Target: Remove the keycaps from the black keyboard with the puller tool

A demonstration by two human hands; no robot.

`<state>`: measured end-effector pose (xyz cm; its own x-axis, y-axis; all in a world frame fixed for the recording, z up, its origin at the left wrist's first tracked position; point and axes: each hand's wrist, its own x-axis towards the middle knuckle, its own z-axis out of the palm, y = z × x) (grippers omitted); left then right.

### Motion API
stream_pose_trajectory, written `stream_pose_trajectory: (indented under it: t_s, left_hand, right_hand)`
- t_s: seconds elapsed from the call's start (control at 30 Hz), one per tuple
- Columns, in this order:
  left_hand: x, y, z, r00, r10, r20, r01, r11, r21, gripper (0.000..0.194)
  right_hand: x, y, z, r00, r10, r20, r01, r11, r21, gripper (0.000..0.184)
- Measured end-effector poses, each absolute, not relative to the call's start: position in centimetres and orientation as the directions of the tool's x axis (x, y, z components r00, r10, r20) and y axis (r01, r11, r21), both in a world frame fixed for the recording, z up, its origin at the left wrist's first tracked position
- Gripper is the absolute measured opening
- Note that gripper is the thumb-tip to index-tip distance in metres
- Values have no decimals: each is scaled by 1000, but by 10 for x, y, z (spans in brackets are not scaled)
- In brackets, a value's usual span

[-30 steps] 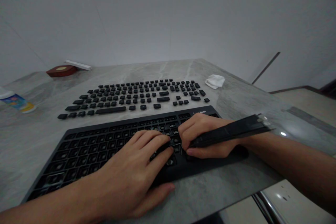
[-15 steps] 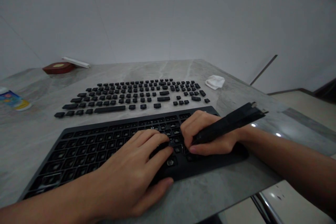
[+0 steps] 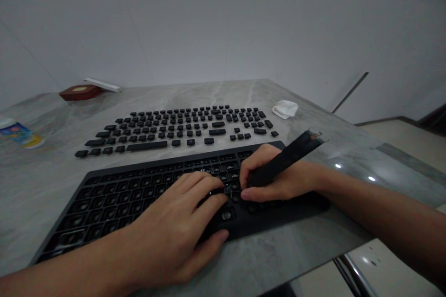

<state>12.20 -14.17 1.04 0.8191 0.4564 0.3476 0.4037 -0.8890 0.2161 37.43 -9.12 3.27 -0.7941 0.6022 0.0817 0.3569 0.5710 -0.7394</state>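
Tool (image 3: 283, 161) steeper in right grip (image 3: 287, 184), keyboard (image 3: 135, 191) beneath

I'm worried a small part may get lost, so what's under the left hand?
Beneath the left hand is the keyboard base; bare key sockets show around its fingers. The palm covers what lies directly below, so a loose part there can't be ruled out.

Left hand (image 3: 179, 229), right hand (image 3: 283, 183): bare, slim-fingered. Left forearm (image 3: 76, 267), right forearm (image 3: 376, 209): bare, tapered.

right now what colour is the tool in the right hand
The tool is black; head view.
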Motion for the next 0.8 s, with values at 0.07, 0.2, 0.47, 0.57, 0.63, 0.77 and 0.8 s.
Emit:
stream_pose_trajectory:
  t_s: [0.07,0.2,0.47,0.57,0.63,0.77,0.8]
  left_hand:
    - [122,-142,10,820,456,347,404,-889,216,32]
    - [122,-142,9,815,465,345,412,-885,219,30]
    - [122,-141,11,821,472,322,416,-880,228,32]
    - [122,-141,11,823,471,318,415,-880,230,32]
    - [122,-142,12,823,469,321,413,-881,230,31]
    - [123,-141,13,823,465,325,411,-884,224,29]
    - [123,-141,13,824,462,327,409,-885,222,29]
  right_hand:
    - [376,-91,32,-794,601,94,343,571,-746,23]
    - [378,-90,29,-786,609,109,299,529,-794,22]
    - [375,-91,31,-773,626,101,322,525,-788,25]
    - [376,-90,30,-790,600,125,287,543,-789,21]
    - [378,-88,28,-826,542,157,213,557,-803,18]
    - [381,-84,27,-886,410,218,63,572,-818,16]
    - [381,-83,27,-894,390,222,46,572,-819,15]
